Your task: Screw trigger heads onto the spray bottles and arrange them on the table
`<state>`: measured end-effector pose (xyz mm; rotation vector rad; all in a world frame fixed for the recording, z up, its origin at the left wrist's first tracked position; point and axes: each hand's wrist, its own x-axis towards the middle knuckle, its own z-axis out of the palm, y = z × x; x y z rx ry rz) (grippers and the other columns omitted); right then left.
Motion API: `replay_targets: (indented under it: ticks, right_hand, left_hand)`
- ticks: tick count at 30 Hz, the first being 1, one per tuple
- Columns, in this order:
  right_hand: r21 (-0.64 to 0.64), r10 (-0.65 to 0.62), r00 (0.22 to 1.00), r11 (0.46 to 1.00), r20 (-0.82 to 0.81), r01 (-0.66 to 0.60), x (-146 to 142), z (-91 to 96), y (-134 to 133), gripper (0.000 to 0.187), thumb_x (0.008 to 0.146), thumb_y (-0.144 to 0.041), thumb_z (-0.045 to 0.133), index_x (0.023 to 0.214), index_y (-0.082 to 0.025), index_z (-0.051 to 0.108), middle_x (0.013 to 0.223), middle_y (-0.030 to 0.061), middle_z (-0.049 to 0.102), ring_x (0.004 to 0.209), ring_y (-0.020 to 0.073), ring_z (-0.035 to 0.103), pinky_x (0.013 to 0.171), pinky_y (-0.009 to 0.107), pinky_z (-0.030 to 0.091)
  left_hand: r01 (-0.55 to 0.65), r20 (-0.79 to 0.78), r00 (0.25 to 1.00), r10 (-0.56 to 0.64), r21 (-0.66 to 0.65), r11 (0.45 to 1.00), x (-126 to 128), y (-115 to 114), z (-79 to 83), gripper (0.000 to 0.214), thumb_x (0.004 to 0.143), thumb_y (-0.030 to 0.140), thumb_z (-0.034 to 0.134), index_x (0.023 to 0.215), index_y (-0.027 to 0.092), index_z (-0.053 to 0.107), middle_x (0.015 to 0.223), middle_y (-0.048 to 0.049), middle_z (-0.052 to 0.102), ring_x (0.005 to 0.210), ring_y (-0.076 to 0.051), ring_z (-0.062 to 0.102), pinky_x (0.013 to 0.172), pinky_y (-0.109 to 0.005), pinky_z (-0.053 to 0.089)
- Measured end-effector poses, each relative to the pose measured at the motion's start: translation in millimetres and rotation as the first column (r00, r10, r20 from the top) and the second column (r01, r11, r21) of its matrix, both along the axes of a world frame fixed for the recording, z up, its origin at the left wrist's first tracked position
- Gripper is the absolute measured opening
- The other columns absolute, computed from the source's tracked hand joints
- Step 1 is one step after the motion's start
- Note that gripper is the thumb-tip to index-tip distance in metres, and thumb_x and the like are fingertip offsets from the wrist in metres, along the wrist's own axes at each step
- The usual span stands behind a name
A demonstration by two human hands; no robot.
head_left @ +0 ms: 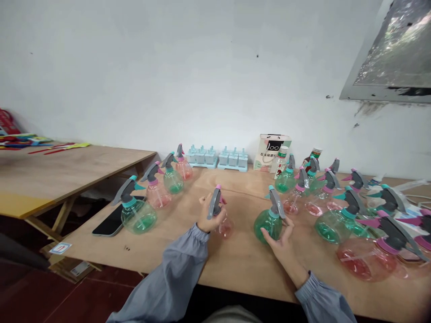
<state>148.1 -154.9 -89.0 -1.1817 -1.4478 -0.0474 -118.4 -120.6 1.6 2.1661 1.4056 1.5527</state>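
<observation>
My left hand [209, 213] is closed round the neck of a pink spray bottle [226, 228] with a grey trigger head, which partly hides behind my fingers. To its right, my right hand [281, 237] grips the round body of a green spray bottle [266, 223] with a grey and teal head. Both bottles stand upright at the middle front of the wooden table [235, 273]. Whether their bases touch the tabletop is hard to make out.
Pink and green spray bottles form a row at left, by a dark phone [112, 222]; several more crowd the right, nearest a pink spray bottle [367, 260]. Light blue ice-pop molds [202, 157] and a paper gift bag [267, 152] stand by the wall. Another table [84, 172] adjoins at left.
</observation>
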Motion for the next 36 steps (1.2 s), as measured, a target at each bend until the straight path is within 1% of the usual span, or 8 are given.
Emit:
replay_targets:
  ticks: [5, 10, 17, 20, 24, 27, 31, 36]
  right_hand:
    - [-0.011, 0.003, 0.999, 1.000, -0.033, -0.003, 0.6, 0.9, 0.1, 0.072, 0.082, -0.066, 0.068, 0.131, -0.022, 0.038, 0.122, 0.0120, 0.051, 0.113, 0.0289, 0.058, 0.097, 0.051, 0.053]
    - [-0.018, 0.024, 0.999, 1.000, -0.043, -0.025, 2.1, -1.7, 4.7, 0.073, 0.081, -0.067, 0.068, 0.130, -0.022, 0.038, 0.122, 0.0119, 0.051, 0.111, 0.0285, 0.059, 0.096, 0.051, 0.054]
    - [0.020, 0.015, 0.999, 1.000, -0.042, -0.015, 1.8, -5.2, 6.4, 0.073, 0.082, -0.065, 0.068, 0.131, -0.022, 0.038, 0.122, 0.0124, 0.051, 0.110, 0.0283, 0.059, 0.094, 0.051, 0.055]
    - [0.003, 0.035, 0.998, 0.999, -0.046, -0.035, 2.0, -3.7, 5.9, 0.073, 0.082, -0.064, 0.069, 0.132, -0.022, 0.037, 0.123, 0.0128, 0.051, 0.111, 0.0284, 0.059, 0.095, 0.052, 0.054]
    - [0.033, 0.004, 1.000, 0.999, -0.019, -0.004, 2.9, -1.2, 5.5, 0.073, 0.081, -0.066, 0.068, 0.130, -0.022, 0.038, 0.121, 0.0125, 0.051, 0.105, 0.0273, 0.059, 0.089, 0.049, 0.056]
    - [0.024, 0.000, 1.000, 1.000, -0.007, 0.000, 3.5, -1.4, 5.0, 0.073, 0.081, -0.067, 0.068, 0.130, -0.022, 0.038, 0.120, 0.0119, 0.050, 0.102, 0.0263, 0.059, 0.087, 0.048, 0.057]
    - [0.008, 0.008, 1.000, 1.000, -0.009, -0.008, 4.1, -1.8, 4.5, 0.073, 0.081, -0.067, 0.068, 0.130, -0.022, 0.038, 0.118, 0.0106, 0.050, 0.102, 0.0261, 0.059, 0.089, 0.048, 0.056]
    - [0.026, -0.007, 0.999, 1.000, 0.039, 0.006, 6.1, 2.0, 5.0, 0.079, 0.078, -0.071, 0.069, 0.132, -0.021, 0.040, 0.118, 0.0108, 0.049, 0.104, 0.0275, 0.056, 0.091, 0.050, 0.053]
  left_hand:
    - [0.080, -0.076, 0.994, -0.082, -0.037, 0.996, -2.3, -1.3, 3.1, 0.033, 0.076, 0.031, 0.066, 0.109, 0.024, 0.068, 0.096, -0.0054, 0.070, 0.096, -0.026, 0.064, 0.098, -0.051, 0.039]
    - [-0.029, -0.005, 1.000, 0.029, -0.016, 0.999, -5.9, 3.5, 2.7, 0.016, 0.081, 0.033, 0.059, 0.087, 0.022, 0.068, 0.086, -0.0053, 0.070, 0.087, -0.023, 0.064, 0.096, -0.047, 0.039]
    - [-0.032, -0.056, 0.998, 0.027, -0.085, 0.996, -12.5, 6.4, 3.9, 0.066, 0.078, 0.055, 0.068, 0.135, 0.024, 0.059, 0.111, -0.0084, 0.074, 0.104, -0.029, 0.064, 0.097, -0.046, 0.037]
    - [-0.022, 0.022, 1.000, 0.022, -0.027, 0.999, -16.0, 6.4, -7.1, 0.078, 0.079, 0.062, 0.061, 0.144, 0.023, 0.047, 0.123, -0.0124, 0.070, 0.106, -0.030, 0.065, 0.099, -0.049, 0.037]
    - [-0.020, 0.171, 0.985, -0.009, 0.171, 0.985, -20.9, 3.4, -33.3, 0.083, 0.071, 0.071, 0.061, 0.136, 0.022, 0.046, 0.128, -0.0162, 0.064, 0.107, -0.032, 0.065, 0.098, -0.053, 0.043]
    - [-0.023, 0.085, 0.996, 0.006, 0.207, 0.978, -24.2, -5.4, -55.6, 0.087, 0.064, 0.070, 0.069, 0.133, 0.021, 0.047, 0.124, -0.0169, 0.063, 0.111, -0.037, 0.062, 0.098, -0.054, 0.046]
    - [-0.040, -0.085, 0.995, 0.056, 0.172, 0.984, -28.0, -15.9, -77.3, 0.070, 0.074, 0.055, 0.066, 0.132, 0.019, 0.049, 0.114, -0.0136, 0.065, 0.104, -0.034, 0.066, 0.092, -0.053, 0.051]
    - [-0.194, -0.092, 0.976, 0.195, 0.025, 0.981, -37.7, 13.7, -64.7, 0.060, 0.078, 0.047, 0.072, 0.127, 0.019, 0.052, 0.114, -0.0128, 0.066, 0.110, -0.034, 0.065, 0.098, -0.054, 0.049]
